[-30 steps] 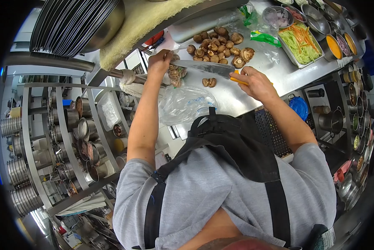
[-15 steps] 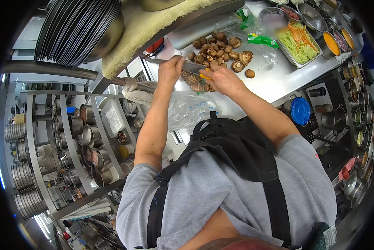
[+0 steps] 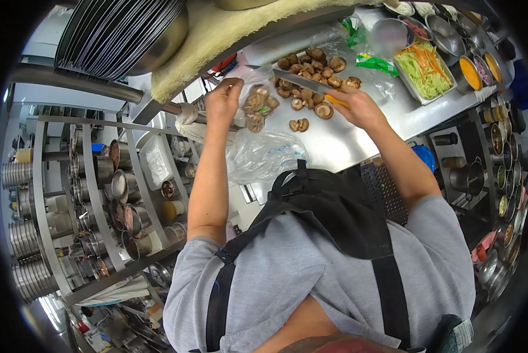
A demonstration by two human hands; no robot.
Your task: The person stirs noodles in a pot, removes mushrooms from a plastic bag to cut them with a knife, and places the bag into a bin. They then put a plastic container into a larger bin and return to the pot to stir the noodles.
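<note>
My left hand (image 3: 221, 105) is closed, pinching the edge of a clear plastic bag with several brown mushrooms (image 3: 257, 107) in it. My right hand (image 3: 361, 107) grips a knife by its yellow handle (image 3: 337, 101). The blade (image 3: 302, 80) points left, over a heap of loose brown mushrooms (image 3: 318, 66) on the steel counter (image 3: 387, 112). A small cluster of mushrooms (image 3: 299, 125) lies apart, nearer to me. Another clear plastic bag (image 3: 267, 154) is crumpled at the counter's near edge.
A tray of shredded green and orange vegetables (image 3: 425, 70) stands at the right, beside steel bowls (image 3: 443, 34). Green-and-clear packaging (image 3: 377, 63) lies behind the heap. Stacked dark plates (image 3: 120, 38) are at upper left. A metal shelf with pots (image 3: 122, 185) stands left.
My left hand has moved left with the bagged mushrooms, which now show more fully. My right hand and knife have shifted right, away from the left hand. A few mushrooms now lie apart on the counter.
</note>
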